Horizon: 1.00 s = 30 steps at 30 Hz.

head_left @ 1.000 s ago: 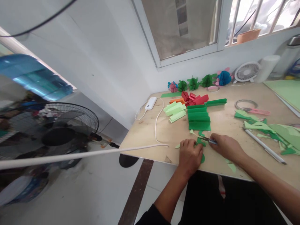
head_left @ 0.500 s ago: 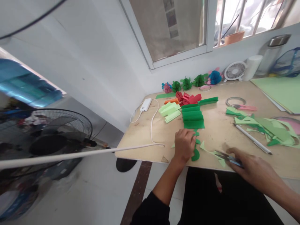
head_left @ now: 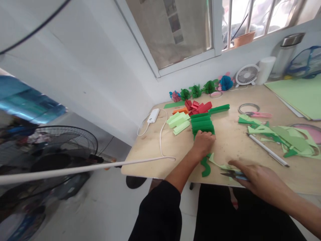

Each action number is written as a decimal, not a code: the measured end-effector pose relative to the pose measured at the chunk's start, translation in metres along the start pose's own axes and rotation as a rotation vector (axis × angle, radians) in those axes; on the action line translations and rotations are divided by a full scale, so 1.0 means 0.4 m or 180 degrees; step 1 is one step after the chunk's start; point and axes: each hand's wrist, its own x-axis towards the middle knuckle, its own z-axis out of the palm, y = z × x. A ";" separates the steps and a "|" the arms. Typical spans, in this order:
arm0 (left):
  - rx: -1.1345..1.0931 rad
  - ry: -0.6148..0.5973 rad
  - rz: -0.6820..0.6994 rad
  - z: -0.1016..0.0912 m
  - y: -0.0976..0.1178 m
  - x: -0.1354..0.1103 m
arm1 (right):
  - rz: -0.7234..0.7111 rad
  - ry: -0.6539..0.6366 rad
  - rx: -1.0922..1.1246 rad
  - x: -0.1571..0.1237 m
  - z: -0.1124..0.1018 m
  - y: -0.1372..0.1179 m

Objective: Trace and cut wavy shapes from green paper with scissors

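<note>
My left hand (head_left: 205,144) is curled at the near edge of dark green folded paper strips (head_left: 202,122), with its fingers closed on that edge; the fingertips are hidden. A curved cut-out of dark green paper (head_left: 206,168) lies just below this hand. My right hand (head_left: 255,177) holds a pair of scissors (head_left: 234,174) low over the table's front edge, blades pointing left. Beside the blades lies a light green paper scrap (head_left: 216,162).
Light green folded strips (head_left: 178,122) and red folded papers (head_left: 199,107) lie behind. To the right are a pile of green scraps (head_left: 293,137), a white pen (head_left: 268,150), pink-handled scissors (head_left: 260,114) and a tape roll (head_left: 248,108). Paper figures (head_left: 196,91) and a small fan (head_left: 247,75) line the wall.
My left hand has moved forward from the small green cut-outs to the dark green folded strips. The right hand with the scissors has shifted slightly left. The view has turned a little.
</note>
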 end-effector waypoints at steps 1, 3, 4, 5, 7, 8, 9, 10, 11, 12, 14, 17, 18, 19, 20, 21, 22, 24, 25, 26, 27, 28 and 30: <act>0.0040 -0.0010 0.0059 0.000 -0.002 0.003 | -0.0042 -0.0074 -0.0013 0.006 -0.001 -0.004; 0.0110 -0.0027 0.0205 -0.001 -0.003 0.008 | -0.0171 -0.0262 -0.0022 0.018 -0.002 -0.010; 0.0139 -0.0034 0.0286 -0.002 -0.004 0.011 | -0.0197 -0.0325 -0.0031 0.023 -0.001 -0.013; 0.0163 -0.0039 0.0366 -0.002 -0.004 0.014 | -0.0218 -0.0385 -0.0044 0.028 0.000 -0.015; 0.0191 -0.0042 0.0497 -0.003 -0.004 0.019 | -0.0228 -0.0479 -0.0078 0.035 0.004 -0.020; 0.0195 -0.0038 0.0542 -0.003 -0.005 0.021 | -0.0219 -0.0511 -0.0096 0.038 0.006 -0.022; 0.0190 -0.0033 0.0573 -0.003 -0.006 0.022 | -0.0207 -0.0535 -0.0109 0.041 0.007 -0.025; 0.0179 -0.0026 0.0585 -0.003 -0.008 0.023 | -0.0194 -0.0555 -0.0114 0.043 0.008 -0.028; 0.0162 -0.0017 0.0578 -0.002 -0.010 0.024 | -0.0179 -0.0573 -0.0110 0.045 0.008 -0.030; 0.0139 -0.0007 0.0556 -0.002 -0.012 0.023 | -0.0162 -0.0590 -0.0094 0.046 0.008 -0.033; 0.0074 0.0023 0.0476 -0.001 -0.016 0.020 | -0.0120 -0.0616 -0.0033 0.046 0.004 -0.037; -0.0065 0.0091 0.0313 -0.006 -0.020 0.005 | -0.0016 -0.0603 0.0135 0.037 -0.008 -0.032; -0.0124 0.0118 0.0257 -0.009 -0.021 -0.001 | 0.0038 -0.0581 0.0204 0.031 -0.015 -0.024; -0.0188 0.0148 0.0204 -0.014 -0.021 -0.008 | 0.0112 -0.0550 0.0271 0.024 -0.024 -0.011; -0.0261 0.0181 0.0153 -0.019 -0.019 -0.014 | 0.0213 -0.0498 0.0324 0.016 -0.035 0.007; -0.0343 0.0216 0.0108 -0.026 -0.015 -0.018 | 0.0327 -0.0448 0.0365 0.009 -0.048 0.030; -0.0437 0.0254 0.0066 -0.033 -0.009 -0.019 | 0.0481 -0.0374 0.0379 0.002 -0.064 0.058; -0.0665 0.0324 0.0014 -0.049 0.015 -0.006 | 0.0850 -0.0206 0.0321 -0.004 -0.101 0.125; -0.0792 0.0354 0.0002 -0.058 0.034 0.009 | 0.1041 -0.0100 0.0259 -0.003 -0.123 0.162; -0.0924 0.0357 0.0025 -0.067 0.057 0.030 | 0.1226 -0.0020 0.0181 0.002 -0.144 0.199; -0.1051 0.0358 0.0049 -0.075 0.083 0.055 | 0.1414 0.0056 0.0083 0.010 -0.165 0.235; -0.1175 0.0357 0.0087 -0.084 0.113 0.085 | 0.1565 0.0111 -0.0006 0.021 -0.184 0.269; -0.1411 0.0357 0.0192 -0.097 0.173 0.150 | 0.1767 0.0228 -0.0139 0.046 -0.213 0.328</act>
